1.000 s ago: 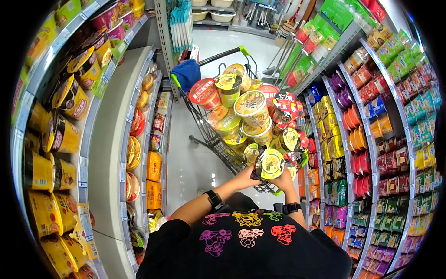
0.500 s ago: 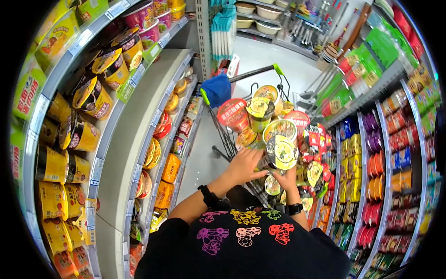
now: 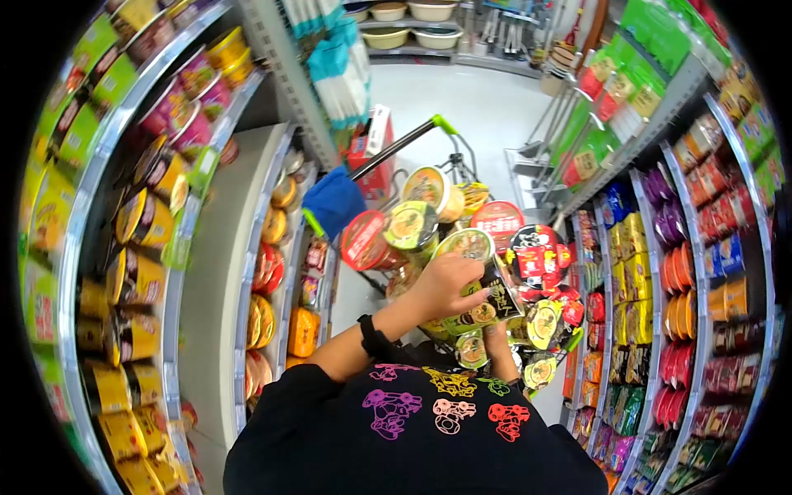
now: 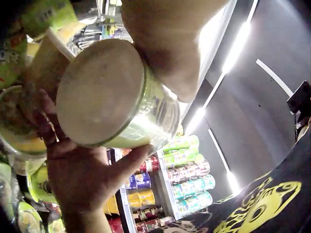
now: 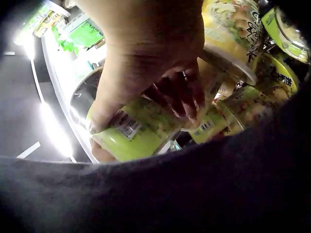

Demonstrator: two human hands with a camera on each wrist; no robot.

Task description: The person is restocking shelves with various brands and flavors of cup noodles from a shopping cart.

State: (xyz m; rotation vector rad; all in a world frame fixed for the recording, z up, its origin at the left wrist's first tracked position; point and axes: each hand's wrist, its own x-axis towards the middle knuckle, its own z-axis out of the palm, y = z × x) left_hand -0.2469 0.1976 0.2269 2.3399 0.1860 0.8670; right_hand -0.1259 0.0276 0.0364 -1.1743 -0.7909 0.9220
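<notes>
Both hands hold a green-and-black instant noodle cup (image 3: 506, 294) above a loaded shopping cart. In the head view the cup lies tilted on its side with its printed wall upward. My left hand (image 3: 445, 289) grips it from the left and over the top. Lower down, my right hand (image 3: 497, 340) holds its near side, fingers partly hidden by the cup. The left wrist view shows the cup's pale round end (image 4: 99, 92), with the right hand (image 4: 82, 177) curled against its side. Green wall and a barcode label (image 5: 127, 125) show under the right hand in the right wrist view.
Piled noodle cups and bowls, among them a red-lidded bowl (image 3: 363, 239) and a black-and-red bowl (image 3: 540, 254), fill the cart. A blue cloth (image 3: 334, 202) hangs by the cart handle (image 3: 394, 151). Stocked shelves (image 3: 210, 157) flank the aisle; dustpans (image 3: 528, 161) stand ahead right.
The cup, earlier lid-up between both hands, is now turned onto its side. My left hand has moved from its left side up over it. The head view has shifted.
</notes>
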